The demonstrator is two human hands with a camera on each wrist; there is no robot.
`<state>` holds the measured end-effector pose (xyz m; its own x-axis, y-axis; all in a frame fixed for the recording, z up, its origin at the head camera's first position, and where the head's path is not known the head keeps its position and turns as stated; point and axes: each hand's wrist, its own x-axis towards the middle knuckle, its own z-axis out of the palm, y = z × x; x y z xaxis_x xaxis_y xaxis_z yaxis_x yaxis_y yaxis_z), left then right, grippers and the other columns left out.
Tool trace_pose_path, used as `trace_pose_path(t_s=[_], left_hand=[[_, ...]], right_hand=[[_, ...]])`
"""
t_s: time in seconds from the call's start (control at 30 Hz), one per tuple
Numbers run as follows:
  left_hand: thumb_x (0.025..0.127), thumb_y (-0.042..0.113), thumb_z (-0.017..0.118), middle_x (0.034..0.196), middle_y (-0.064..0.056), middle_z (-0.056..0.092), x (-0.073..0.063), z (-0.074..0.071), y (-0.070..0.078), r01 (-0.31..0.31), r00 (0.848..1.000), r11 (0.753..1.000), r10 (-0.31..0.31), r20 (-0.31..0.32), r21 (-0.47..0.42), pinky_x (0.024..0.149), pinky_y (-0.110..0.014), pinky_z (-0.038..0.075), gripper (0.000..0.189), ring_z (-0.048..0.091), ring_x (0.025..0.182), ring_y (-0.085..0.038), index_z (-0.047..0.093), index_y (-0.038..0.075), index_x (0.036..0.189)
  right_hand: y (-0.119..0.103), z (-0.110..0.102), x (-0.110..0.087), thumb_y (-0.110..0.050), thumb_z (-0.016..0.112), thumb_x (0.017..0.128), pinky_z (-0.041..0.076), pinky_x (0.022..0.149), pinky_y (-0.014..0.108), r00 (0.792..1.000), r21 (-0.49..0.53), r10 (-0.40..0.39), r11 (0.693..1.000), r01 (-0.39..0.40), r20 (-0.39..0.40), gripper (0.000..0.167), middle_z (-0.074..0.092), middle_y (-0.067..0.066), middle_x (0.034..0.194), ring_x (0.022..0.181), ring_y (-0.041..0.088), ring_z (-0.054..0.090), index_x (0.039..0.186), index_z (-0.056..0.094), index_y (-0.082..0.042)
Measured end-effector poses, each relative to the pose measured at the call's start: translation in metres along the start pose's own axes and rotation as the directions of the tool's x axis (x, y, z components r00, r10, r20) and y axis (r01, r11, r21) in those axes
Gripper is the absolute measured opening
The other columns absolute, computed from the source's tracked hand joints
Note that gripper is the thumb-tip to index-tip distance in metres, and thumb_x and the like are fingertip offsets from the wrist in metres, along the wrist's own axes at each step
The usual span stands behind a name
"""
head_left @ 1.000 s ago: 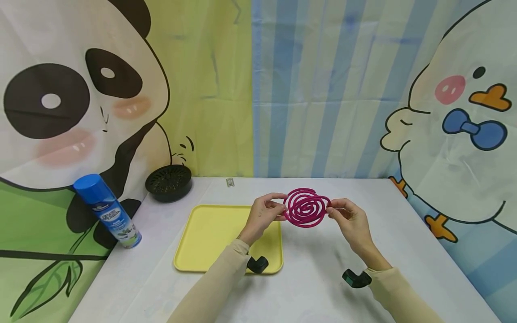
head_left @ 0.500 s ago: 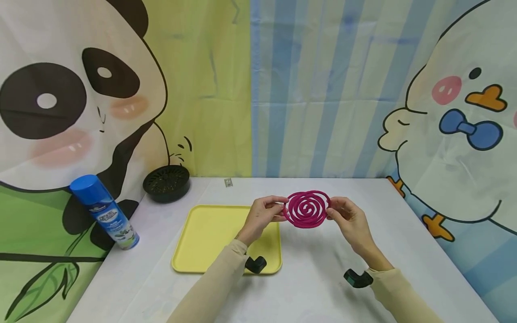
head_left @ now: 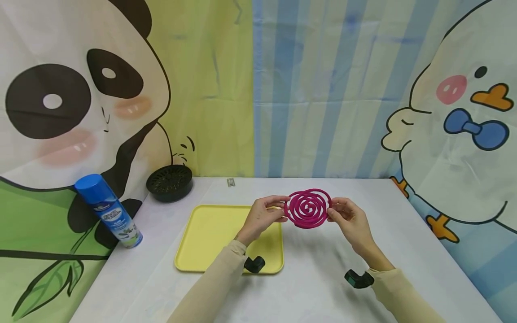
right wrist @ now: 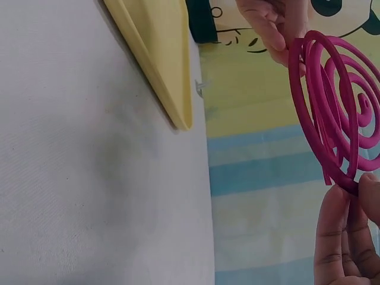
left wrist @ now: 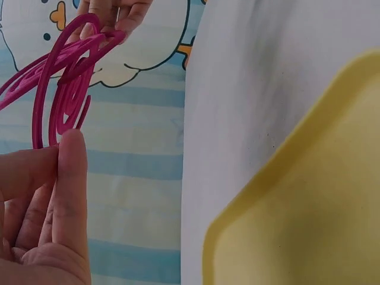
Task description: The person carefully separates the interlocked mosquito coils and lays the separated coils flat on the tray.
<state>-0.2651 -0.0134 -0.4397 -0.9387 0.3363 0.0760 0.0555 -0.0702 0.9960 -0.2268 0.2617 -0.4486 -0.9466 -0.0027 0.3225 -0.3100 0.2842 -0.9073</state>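
Magenta spiral mosquito coils point(head_left: 308, 208), at least two layered together, are held up over the table between both hands. My left hand point(head_left: 262, 216) pinches their left edge between thumb and fingers; my right hand point(head_left: 352, 222) grips the opposite edge the same way. Seen edge-on in the left wrist view, the coil rings point(left wrist: 40, 101) spread apart at differing tilts above the left fingertips point(left wrist: 72, 145). In the right wrist view a thick outer ring point(right wrist: 301, 95) runs down to the right thumb and fingers point(right wrist: 333, 219), with spiral turns fanned out behind it.
A yellow tray point(head_left: 214, 237) lies on the white table, partly under my left forearm. Behind it are a black round slotted dish point(head_left: 168, 185) and a small metal piece point(head_left: 230, 182). A blue spray can point(head_left: 109, 211) stands at the left edge. Printed curtains hang behind.
A second ago the upper coil was skewed with its edge sticking out to the right; now the spirals line up more evenly and face the head camera. Both hands have barely shifted.
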Motion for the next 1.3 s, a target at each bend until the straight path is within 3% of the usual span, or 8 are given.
trace_pose_path(t_s=[0.13, 0.27, 0.4, 0.53, 0.63, 1.0, 1.17, 1.3], left_hand=[[0.092, 0.006, 0.074, 0.106, -0.011, 0.073, -0.001, 0.0, 0.0, -0.065, 0.998, 0.993, 0.067, -0.009, 0.102, 0.077, -0.033, 0.063, 0.029, 0.075, 0.086, -0.017, 0.073, 0.011, 0.12], [0.093, 0.007, 0.072, 0.106, -0.007, 0.074, -0.002, 0.0, 0.0, -0.093, 0.995, 0.979, 0.098, -0.016, 0.18, 0.077, -0.031, 0.063, 0.026, 0.075, 0.086, -0.016, 0.074, 0.014, 0.118], [0.094, 0.006, 0.07, 0.108, -0.005, 0.074, -0.001, -0.002, -0.002, -0.099, 0.994, 0.977, 0.104, -0.017, 0.191, 0.079, -0.03, 0.063, 0.026, 0.075, 0.088, -0.016, 0.074, 0.016, 0.118], [0.094, 0.008, 0.071, 0.109, -0.004, 0.075, -0.001, -0.004, -0.003, -0.11, 0.993, 0.975, 0.114, -0.009, 0.193, 0.08, -0.03, 0.063, 0.025, 0.075, 0.089, -0.017, 0.075, 0.017, 0.117], [0.094, 0.012, 0.073, 0.11, -0.003, 0.075, 0.0, -0.004, -0.003, -0.114, 0.993, 0.974, 0.116, -0.002, 0.198, 0.08, -0.03, 0.062, 0.023, 0.075, 0.089, -0.017, 0.075, 0.018, 0.116], [0.095, 0.009, 0.07, 0.111, -0.003, 0.074, -0.002, -0.005, -0.003, -0.108, 0.994, 0.966, 0.111, -0.001, 0.237, 0.078, -0.029, 0.063, 0.023, 0.075, 0.092, -0.02, 0.075, 0.016, 0.116], [0.096, 0.01, 0.069, 0.114, -0.004, 0.073, -0.004, -0.005, -0.002, -0.129, 0.99, 0.939, 0.139, -0.007, 0.32, 0.08, -0.028, 0.062, 0.021, 0.071, 0.1, -0.021, 0.076, 0.019, 0.114], [0.096, 0.013, 0.071, 0.114, 0.001, 0.074, -0.005, -0.004, -0.002, -0.143, 0.988, 0.915, 0.156, -0.003, 0.377, 0.087, -0.028, 0.059, 0.019, 0.068, 0.103, -0.012, 0.076, 0.022, 0.112]], right_hand=[[-0.001, 0.0, -0.001, -0.016, 0.069, 0.097, 0.061, 0.078, 0.022, 1.0, 0.0, -0.002, 1.0, 0.002, 0.01, 0.031, 0.068, 0.01, 0.104, 0.087, 0.023, 0.072, 0.123, 0.061, -0.001], [-0.003, -0.003, -0.002, -0.017, 0.071, 0.096, 0.06, 0.08, 0.021, 0.999, -0.017, 0.001, 1.0, 0.0, 0.041, 0.03, 0.067, 0.011, 0.106, 0.091, 0.019, 0.07, 0.12, 0.062, -0.001], [-0.004, -0.007, -0.001, -0.017, 0.073, 0.095, 0.059, 0.083, 0.02, 0.994, -0.051, -0.006, 0.999, 0.012, 0.111, 0.037, 0.066, 0.013, 0.108, 0.095, 0.012, 0.067, 0.128, 0.06, -0.008], [-0.004, -0.011, 0.001, -0.018, 0.073, 0.094, 0.059, 0.084, 0.022, 0.978, -0.098, -0.018, 0.994, 0.039, 0.206, 0.05, 0.068, 0.012, 0.11, 0.098, 0.016, 0.067, 0.14, 0.055, -0.016], [-0.005, -0.012, 0.001, -0.019, 0.074, 0.094, 0.058, 0.085, 0.022, 0.972, -0.11, -0.017, 0.993, 0.045, 0.235, 0.048, 0.067, 0.011, 0.112, 0.1, 0.019, 0.067, 0.138, 0.056, -0.015], [-0.01, -0.012, 0.0, -0.016, 0.074, 0.094, 0.059, 0.086, 0.023, 0.958, -0.035, 0.055, 0.998, -0.047, 0.281, 0.04, 0.068, 0.017, 0.115, 0.1, 0.017, 0.068, 0.127, 0.053, -0.007], [-0.011, -0.012, 0.001, -0.018, 0.07, 0.097, 0.059, 0.089, 0.024, 0.947, 0.022, 0.1, 0.993, -0.112, 0.304, 0.042, 0.071, 0.014, 0.114, 0.097, 0.013, 0.071, 0.13, 0.049, -0.004], [-0.011, -0.009, 0.003, -0.022, 0.068, 0.098, 0.059, 0.087, 0.023, 0.951, 0.027, 0.12, 0.991, -0.133, 0.284, 0.047, 0.074, 0.008, 0.107, 0.091, 0.013, 0.071, 0.136, 0.05, -0.001]])
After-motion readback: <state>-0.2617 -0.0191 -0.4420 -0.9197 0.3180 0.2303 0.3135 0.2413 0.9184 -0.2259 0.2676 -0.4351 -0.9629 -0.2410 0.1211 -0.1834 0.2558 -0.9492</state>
